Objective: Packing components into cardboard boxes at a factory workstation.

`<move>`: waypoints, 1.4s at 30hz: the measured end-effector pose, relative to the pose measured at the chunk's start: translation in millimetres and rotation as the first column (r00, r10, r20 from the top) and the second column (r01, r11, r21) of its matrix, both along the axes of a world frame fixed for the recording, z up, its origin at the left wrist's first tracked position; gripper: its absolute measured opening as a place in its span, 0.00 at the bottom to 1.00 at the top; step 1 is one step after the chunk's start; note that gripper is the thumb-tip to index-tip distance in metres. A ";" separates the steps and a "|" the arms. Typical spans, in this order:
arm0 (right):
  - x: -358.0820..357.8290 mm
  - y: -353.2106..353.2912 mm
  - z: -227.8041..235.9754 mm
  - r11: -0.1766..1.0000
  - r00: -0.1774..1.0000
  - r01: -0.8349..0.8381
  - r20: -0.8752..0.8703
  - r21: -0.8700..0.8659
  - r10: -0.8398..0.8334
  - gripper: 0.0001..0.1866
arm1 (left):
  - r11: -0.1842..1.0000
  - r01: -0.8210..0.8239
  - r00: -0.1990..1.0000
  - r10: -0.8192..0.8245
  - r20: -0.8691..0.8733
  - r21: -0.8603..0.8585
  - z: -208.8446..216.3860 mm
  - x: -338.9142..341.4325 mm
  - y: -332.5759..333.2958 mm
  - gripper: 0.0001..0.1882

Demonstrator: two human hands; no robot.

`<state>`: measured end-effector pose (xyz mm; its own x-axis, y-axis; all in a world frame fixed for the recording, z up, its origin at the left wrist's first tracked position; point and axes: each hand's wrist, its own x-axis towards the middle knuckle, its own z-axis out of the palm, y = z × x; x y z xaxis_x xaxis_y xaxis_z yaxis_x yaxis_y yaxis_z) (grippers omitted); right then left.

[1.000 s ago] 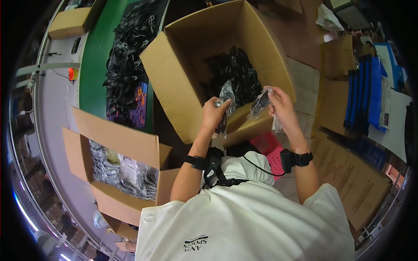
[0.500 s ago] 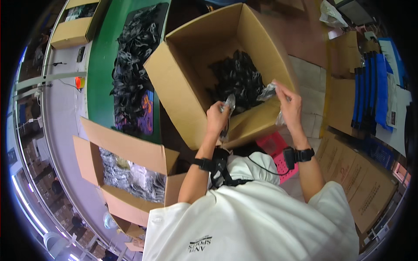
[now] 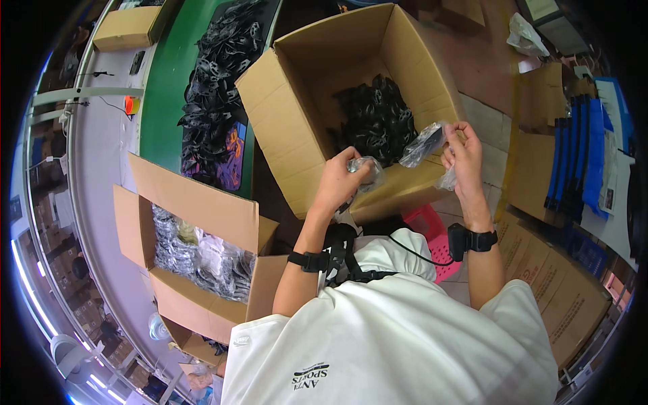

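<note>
Bagged black parts (image 3: pixel 424 143) are rising clear of the open carton (image 3: pixel 351 101), right hand (image 3: pixel 462 156) pinching one, left hand (image 3: pixel 341 183) clutching another (image 3: pixel 368 169).

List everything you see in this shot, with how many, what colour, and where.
Large cardboard box: one, brown, open, ahead of the hands.
Black parts: a pile, inside that box.
Smaller cardboard box: one, brown, open, to the left.
Clear bagged items: many, inside the smaller box.
Green belt: one, upper left, carrying loose black parts.
Flat cartons: several, brown, right side.
Blue stack: one, far right.
Pink stool: one, below the large box.
Left hand: holds a clear bag.
Right hand: holds a clear bagged black part.
</note>
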<state>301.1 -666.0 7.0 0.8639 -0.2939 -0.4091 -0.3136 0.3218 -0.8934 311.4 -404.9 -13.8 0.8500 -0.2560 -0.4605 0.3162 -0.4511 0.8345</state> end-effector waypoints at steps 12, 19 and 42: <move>-4.4 20.7 20.8 0.944 0.965 -0.134 0.179 -0.301 0.194 0.09 | 0.986 0.009 0.958 0.040 0.284 -0.168 6.4 -7.5 -39.0 0.14; -3.1 26.4 18.4 0.774 0.959 0.056 0.250 -0.631 0.134 0.06 | 0.994 0.004 0.972 0.022 0.234 -0.112 -3.0 -4.9 -40.8 0.11; -7.7 48.1 8.9 0.927 0.940 -0.329 0.028 -0.180 0.340 0.11 | 0.597 -0.467 0.880 0.238 -0.412 -0.653 12.2 -14.4 23.7 0.10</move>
<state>293.4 -617.9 15.9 0.9445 -0.0445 -0.3255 -0.3234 0.0489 -0.9450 297.0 -381.1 -1.6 0.8255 -0.3037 -0.4757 0.5644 0.4455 0.6950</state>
